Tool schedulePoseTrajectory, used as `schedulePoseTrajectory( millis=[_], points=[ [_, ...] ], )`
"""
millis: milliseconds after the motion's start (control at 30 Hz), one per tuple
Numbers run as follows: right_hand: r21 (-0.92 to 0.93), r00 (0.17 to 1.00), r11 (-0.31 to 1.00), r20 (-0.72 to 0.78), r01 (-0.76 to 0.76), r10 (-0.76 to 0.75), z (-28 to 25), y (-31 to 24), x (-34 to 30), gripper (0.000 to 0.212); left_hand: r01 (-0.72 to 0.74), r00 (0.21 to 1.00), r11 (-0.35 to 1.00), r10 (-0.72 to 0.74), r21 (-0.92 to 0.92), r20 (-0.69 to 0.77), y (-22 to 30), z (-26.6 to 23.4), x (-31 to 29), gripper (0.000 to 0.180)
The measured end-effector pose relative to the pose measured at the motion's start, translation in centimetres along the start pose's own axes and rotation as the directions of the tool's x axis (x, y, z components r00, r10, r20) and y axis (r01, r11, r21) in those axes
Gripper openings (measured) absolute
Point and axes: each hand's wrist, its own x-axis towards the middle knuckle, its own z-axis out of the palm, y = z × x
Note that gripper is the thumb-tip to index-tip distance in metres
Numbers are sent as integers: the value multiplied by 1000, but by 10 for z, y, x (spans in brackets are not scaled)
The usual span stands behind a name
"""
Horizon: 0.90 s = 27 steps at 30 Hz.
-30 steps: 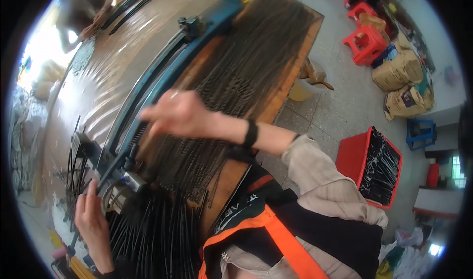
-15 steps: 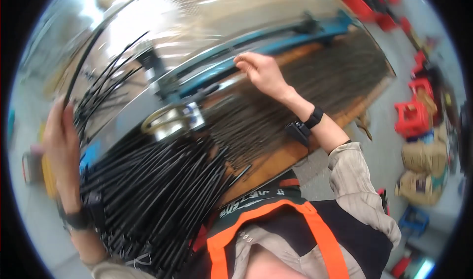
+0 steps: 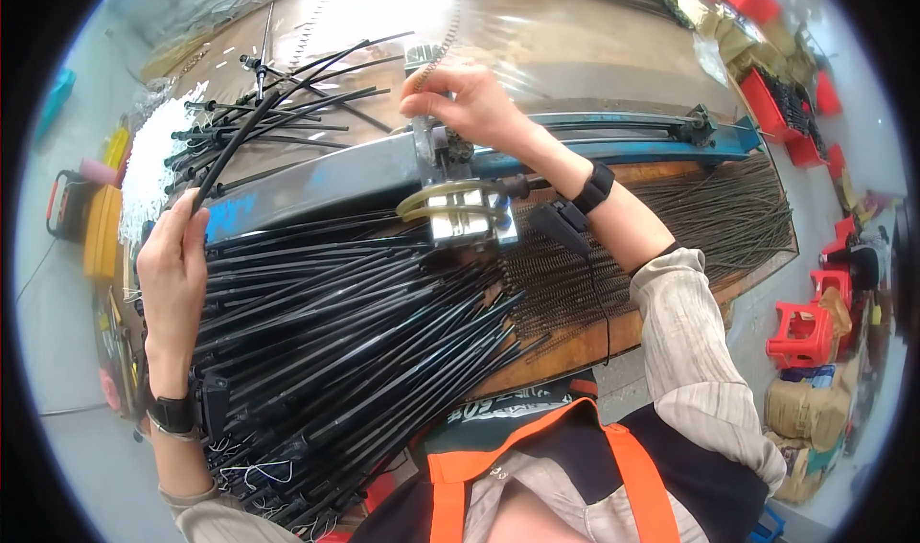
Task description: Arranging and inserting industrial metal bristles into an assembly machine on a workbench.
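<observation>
My left hand [image 3: 174,279] is closed around the lower end of a black rod [image 3: 235,148], which slants up and right over the table. Above the metal fixture on a blue rail, my right hand [image 3: 468,107] pinches a thin, wavy strand like a long coil spring [image 3: 443,49]. That strand runs up from the fingertips toward the far side. Just below my right hand is the fixture's clamp block [image 3: 470,215], with a yellowish hose loop [image 3: 426,201] beside it. My right fingers partly cover the fixture's top.
A large pile of black rods [image 3: 326,351] spreads below the blue rail [image 3: 613,140]. More black rods [image 3: 355,102] lie beyond it. Thin spring-like strands [image 3: 690,217] cover the table's right part. Red stools [image 3: 800,335] and sacks [image 3: 810,409] stand at the right.
The view has shifted, and the earlier frame is blurred. The rod in my left hand now leans further right. My right hand is nearer the fixture, and the strand in its fingers now shows.
</observation>
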Motion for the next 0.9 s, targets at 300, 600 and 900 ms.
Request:
schedulePoseTrajectory(
  millis=[300, 600, 900],
  points=[
    [-172, 963, 980, 230, -101, 139, 19, -4, 15, 13, -15, 1000, 1000, 15, -22, -2, -2, 18, 5, 23],
    [-666, 983, 723, 148, 182, -112, -43, 28, -41, 10, -7, 1000, 1000, 7, 0, 20, -26, 26, 6, 21],
    [-899, 996, 431, -62, -82, 60, -227, 47, -166, 5, -363, 902, 918, 389, -159, 188, 51, 138, 69, 15]
  ],
)
